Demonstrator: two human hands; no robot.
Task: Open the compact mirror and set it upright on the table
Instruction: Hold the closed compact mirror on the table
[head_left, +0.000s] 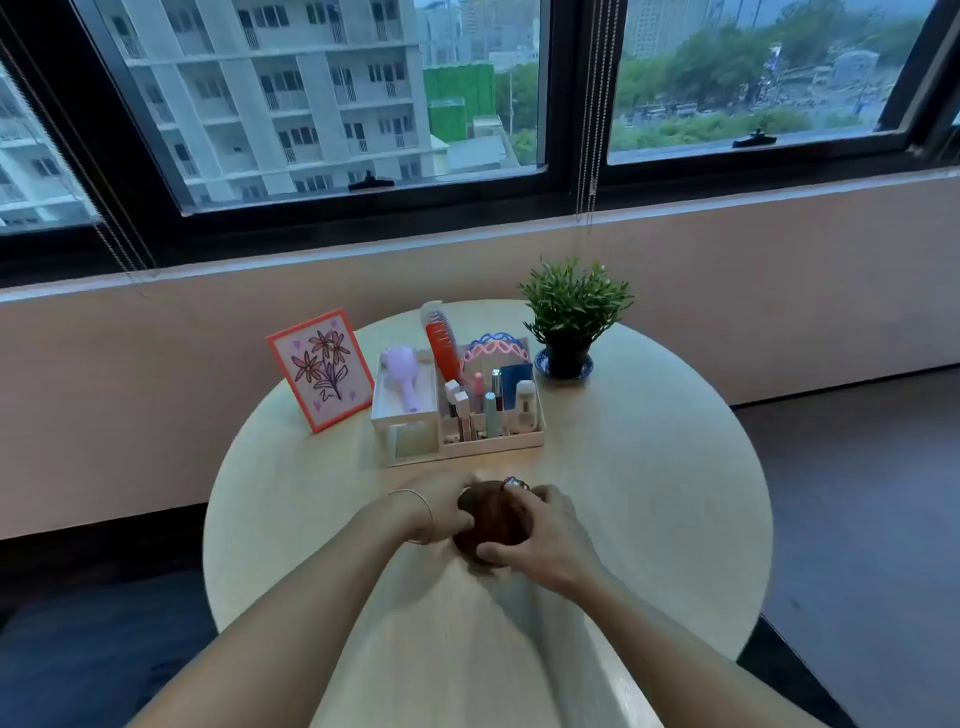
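Observation:
A round dark-brown compact mirror (492, 517) is held between both hands just above the middle of the round pale wooden table (649, 493). My left hand (441, 506) grips its left edge, a thin bracelet on the wrist. My right hand (540, 535) wraps its right and near side, with a ring showing at the top. The compact looks closed, though my fingers hide most of its rim and no mirror glass is visible.
Behind the hands stands a white organiser (457, 415) with cosmetics, a lilac brush and an orange brush. A framed flower drawing (320, 369) leans at the back left, a potted plant (569, 322) at the back right. A wall and windows lie beyond.

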